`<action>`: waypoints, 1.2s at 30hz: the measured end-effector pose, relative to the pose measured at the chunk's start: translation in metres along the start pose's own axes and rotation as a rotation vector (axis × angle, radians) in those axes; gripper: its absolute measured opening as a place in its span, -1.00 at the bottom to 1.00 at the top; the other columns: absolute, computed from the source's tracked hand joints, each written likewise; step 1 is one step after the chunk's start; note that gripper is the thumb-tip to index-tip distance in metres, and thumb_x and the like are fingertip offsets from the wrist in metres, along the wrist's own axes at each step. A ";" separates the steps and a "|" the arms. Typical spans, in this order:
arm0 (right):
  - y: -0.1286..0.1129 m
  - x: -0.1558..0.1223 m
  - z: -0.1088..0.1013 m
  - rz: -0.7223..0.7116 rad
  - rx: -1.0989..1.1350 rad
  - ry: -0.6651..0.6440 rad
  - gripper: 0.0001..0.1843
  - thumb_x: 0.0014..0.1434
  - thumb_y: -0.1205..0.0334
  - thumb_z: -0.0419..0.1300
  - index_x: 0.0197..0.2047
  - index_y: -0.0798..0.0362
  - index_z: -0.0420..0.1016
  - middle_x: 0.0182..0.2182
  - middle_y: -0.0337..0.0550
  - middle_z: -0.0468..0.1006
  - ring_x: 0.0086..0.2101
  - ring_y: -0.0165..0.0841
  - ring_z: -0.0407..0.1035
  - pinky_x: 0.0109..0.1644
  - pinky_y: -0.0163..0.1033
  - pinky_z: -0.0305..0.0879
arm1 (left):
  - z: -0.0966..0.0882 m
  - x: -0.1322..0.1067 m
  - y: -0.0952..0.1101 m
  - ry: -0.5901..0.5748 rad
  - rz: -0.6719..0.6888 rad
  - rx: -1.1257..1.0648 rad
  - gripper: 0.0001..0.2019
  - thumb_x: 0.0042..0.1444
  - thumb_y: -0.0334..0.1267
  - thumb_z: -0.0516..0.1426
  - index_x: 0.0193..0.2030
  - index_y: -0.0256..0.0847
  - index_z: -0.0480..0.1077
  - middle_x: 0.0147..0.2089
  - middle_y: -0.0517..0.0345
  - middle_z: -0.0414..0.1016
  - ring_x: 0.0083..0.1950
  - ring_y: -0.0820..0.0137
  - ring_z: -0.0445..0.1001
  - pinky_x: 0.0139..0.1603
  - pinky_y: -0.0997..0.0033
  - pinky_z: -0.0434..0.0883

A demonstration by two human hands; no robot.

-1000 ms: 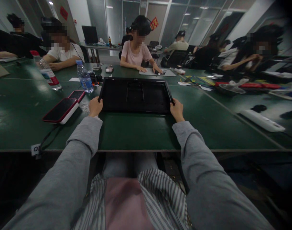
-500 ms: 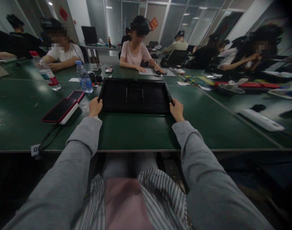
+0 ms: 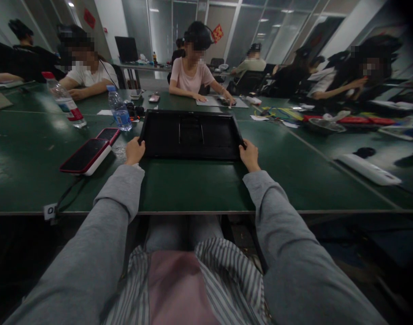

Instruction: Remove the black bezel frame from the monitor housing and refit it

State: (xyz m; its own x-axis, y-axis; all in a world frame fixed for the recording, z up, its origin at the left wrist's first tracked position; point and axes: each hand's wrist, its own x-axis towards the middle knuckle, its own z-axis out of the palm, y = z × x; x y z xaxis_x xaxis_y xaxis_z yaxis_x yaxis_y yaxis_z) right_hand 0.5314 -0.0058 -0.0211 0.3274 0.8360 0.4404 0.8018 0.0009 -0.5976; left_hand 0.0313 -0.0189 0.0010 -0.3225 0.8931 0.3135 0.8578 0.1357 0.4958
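A flat black panel (image 3: 191,135), like the back of a monitor, lies on the green table (image 3: 193,185) in front of me. My left hand (image 3: 134,151) grips its near left corner, fingers curled round the edge. My right hand (image 3: 250,155) grips the near right corner the same way. Both arms in grey sleeves reach straight forward over the table edge.
Left of the panel lie two red-cased phones (image 3: 86,155), one on a white block with a cable. Two water bottles (image 3: 119,109) stand beyond them. A white power strip (image 3: 369,169) lies at right. Several people sit working around the far side of the table.
The panel and both hands have barely shifted; the right hand sits slightly higher on the corner. People across the table moved their arms a little.
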 end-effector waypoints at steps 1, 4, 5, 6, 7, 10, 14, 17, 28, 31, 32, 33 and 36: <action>-0.001 -0.001 -0.001 0.000 -0.013 -0.008 -0.45 0.32 0.17 0.12 0.32 0.08 0.53 0.12 0.17 0.64 0.16 0.03 0.49 0.33 0.24 0.36 | 0.000 -0.001 0.000 -0.001 0.007 0.006 -0.53 0.41 -0.19 0.05 0.35 -0.37 0.44 0.25 -0.34 0.58 0.30 -0.05 0.54 0.32 0.04 0.42; -0.001 -0.003 -0.001 0.009 -0.055 -0.025 -0.45 0.34 0.20 0.10 0.35 0.10 0.51 0.11 0.19 0.64 0.14 0.06 0.49 0.32 0.26 0.34 | -0.001 -0.003 0.001 -0.013 0.008 0.007 -0.54 0.43 -0.16 0.01 0.33 -0.34 0.43 0.21 -0.37 0.59 0.27 -0.08 0.55 0.30 -0.03 0.43; -0.001 -0.003 -0.001 0.012 -0.061 -0.026 -0.44 0.35 0.21 0.09 0.36 0.10 0.50 0.11 0.21 0.63 0.14 0.06 0.49 0.32 0.25 0.34 | 0.000 -0.003 0.001 -0.018 0.000 -0.002 -0.55 0.44 -0.15 -0.01 0.33 -0.32 0.42 0.20 -0.37 0.59 0.27 -0.09 0.55 0.29 -0.05 0.43; -0.001 -0.003 0.000 0.012 -0.062 -0.026 -0.44 0.36 0.22 0.07 0.36 0.11 0.49 0.12 0.22 0.62 0.14 0.06 0.48 0.31 0.24 0.34 | 0.000 -0.004 0.000 -0.022 -0.007 -0.014 -0.55 0.45 -0.16 -0.02 0.33 -0.32 0.41 0.19 -0.37 0.59 0.28 -0.09 0.54 0.30 -0.06 0.42; -0.002 -0.004 0.000 0.005 -0.061 -0.023 -0.45 0.37 0.21 0.06 0.36 0.11 0.48 0.13 0.22 0.61 0.14 0.05 0.48 0.30 0.23 0.34 | 0.000 -0.004 0.000 -0.019 -0.007 -0.025 -0.54 0.45 -0.16 -0.04 0.34 -0.33 0.39 0.21 -0.38 0.57 0.30 -0.08 0.53 0.31 -0.07 0.41; -0.005 -0.003 0.000 -0.037 -0.080 0.023 -0.48 0.41 0.15 0.00 0.33 0.08 0.48 0.16 0.21 0.58 0.15 0.01 0.45 0.30 0.23 0.32 | 0.000 -0.005 0.001 0.051 0.027 -0.032 -0.46 0.46 -0.13 -0.05 0.43 -0.40 0.27 0.37 -0.47 0.42 0.42 -0.10 0.41 0.40 -0.11 0.35; -0.011 -0.002 -0.001 -0.034 -0.164 0.148 -0.45 0.49 0.06 -0.13 0.35 0.07 0.40 0.22 0.24 0.49 0.22 0.01 0.36 0.31 0.32 0.24 | -0.002 -0.010 0.007 0.189 0.145 -0.042 -0.32 0.46 0.05 -0.06 0.54 -0.36 0.13 0.56 -0.46 0.17 0.59 -0.18 0.12 0.51 -0.30 0.15; -0.013 -0.002 0.000 -0.053 -0.184 0.150 -0.42 0.49 0.05 -0.13 0.44 0.07 0.29 0.34 0.30 0.37 0.33 0.04 0.26 0.32 0.32 0.23 | 0.004 -0.012 0.012 0.180 0.315 -0.057 -0.31 0.46 0.10 -0.08 0.58 -0.26 0.13 0.63 -0.31 0.07 0.64 -0.13 0.00 0.59 -0.28 -0.01; 0.002 0.005 0.013 -0.054 0.000 -0.113 -0.26 0.36 0.11 0.07 0.53 0.20 0.23 0.41 0.27 0.37 0.40 0.04 0.26 0.50 0.27 0.15 | 0.023 -0.005 0.008 0.062 0.402 -0.112 -0.34 0.41 0.14 0.04 0.42 -0.35 0.36 0.58 -0.37 0.14 0.63 -0.15 0.02 0.61 -0.20 -0.01; 0.004 0.011 0.011 -0.025 0.116 -0.119 -0.25 0.29 0.11 0.19 0.48 0.20 0.31 0.42 0.25 0.37 0.42 0.01 0.23 0.55 0.22 0.10 | 0.021 0.006 0.002 0.140 0.190 -0.225 -0.37 0.39 0.08 0.10 0.38 -0.39 0.35 0.50 -0.48 0.25 0.58 -0.17 0.14 0.56 -0.22 0.09; 0.004 0.013 0.009 -0.012 0.159 -0.123 -0.25 0.27 0.08 0.23 0.46 0.18 0.34 0.40 0.23 0.40 0.41 0.00 0.25 0.54 0.22 0.11 | 0.021 0.011 -0.002 0.132 0.114 -0.264 -0.41 0.38 0.04 0.12 0.35 -0.40 0.38 0.43 -0.48 0.34 0.53 -0.17 0.23 0.53 -0.22 0.15; 0.004 0.014 0.008 -0.004 0.206 -0.127 -0.25 0.26 0.05 0.27 0.44 0.15 0.36 0.36 0.21 0.44 0.39 0.00 0.29 0.52 0.23 0.15 | 0.020 0.016 -0.007 0.097 0.049 -0.310 -0.47 0.37 0.00 0.12 0.29 -0.38 0.42 0.35 -0.45 0.44 0.46 -0.15 0.34 0.48 -0.19 0.24; 0.004 0.013 0.000 -0.036 0.339 -0.145 -0.31 0.24 -0.06 0.31 0.36 0.04 0.43 0.19 0.12 0.59 0.22 -0.01 0.48 0.35 0.30 0.39 | 0.018 0.028 -0.021 0.038 -0.058 -0.401 -0.64 0.35 -0.10 0.13 0.10 -0.31 0.53 0.14 -0.30 0.61 0.28 -0.05 0.52 0.37 -0.04 0.38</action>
State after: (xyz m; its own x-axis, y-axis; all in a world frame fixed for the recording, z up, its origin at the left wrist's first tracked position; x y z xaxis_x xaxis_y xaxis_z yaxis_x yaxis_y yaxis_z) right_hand 0.5395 0.0051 -0.0177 0.2080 0.9011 0.3804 0.5921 0.1936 -0.7823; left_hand 0.0113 0.0113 -0.0153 -0.3866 0.8715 0.3016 0.6162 0.0007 0.7876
